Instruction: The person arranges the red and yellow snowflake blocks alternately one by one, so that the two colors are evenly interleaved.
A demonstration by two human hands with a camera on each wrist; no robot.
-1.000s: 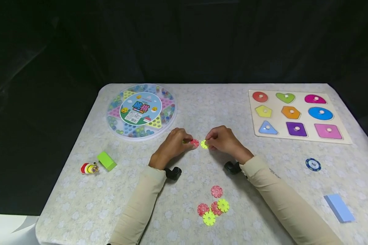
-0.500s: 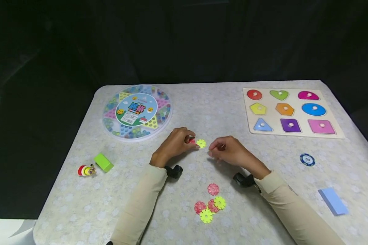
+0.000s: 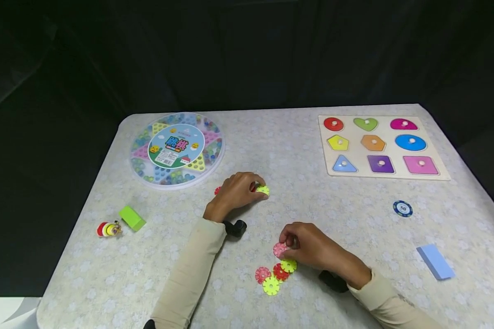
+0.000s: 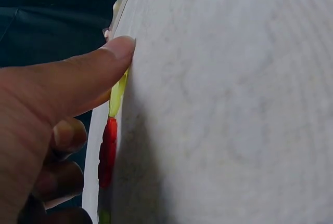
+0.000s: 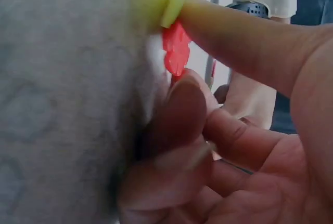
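Observation:
My left hand (image 3: 236, 192) is at the middle of the table, thumb and forefinger pinching a yellow notched plastic disc (image 3: 263, 189) at its edges. In the left wrist view a red notched disc (image 4: 107, 154) lies in line with the yellow one, nearer the palm. Another red disc (image 3: 217, 190) peeks out behind the hand; the rest of the row is hidden. My right hand (image 3: 313, 246) is over the loose discs closer to me, thumb and fingers around a pinkish-red notched disc (image 3: 279, 249). Beside its thumb lies a yellow disc (image 3: 289, 266).
More red (image 3: 262, 275) and yellow discs (image 3: 271, 286) lie close by, some overlapping. A round marble board game (image 3: 177, 151) is at back left, a shape puzzle board (image 3: 356, 157) at back right. A green block (image 3: 132, 218), small figure (image 3: 109, 229), poker chip (image 3: 402, 209) and blue block (image 3: 435, 262) lie around.
My right hand has let go of the yellow disc beside the red one and come back toward me to the loose discs. My left hand has shifted slightly right, onto the yellow disc.

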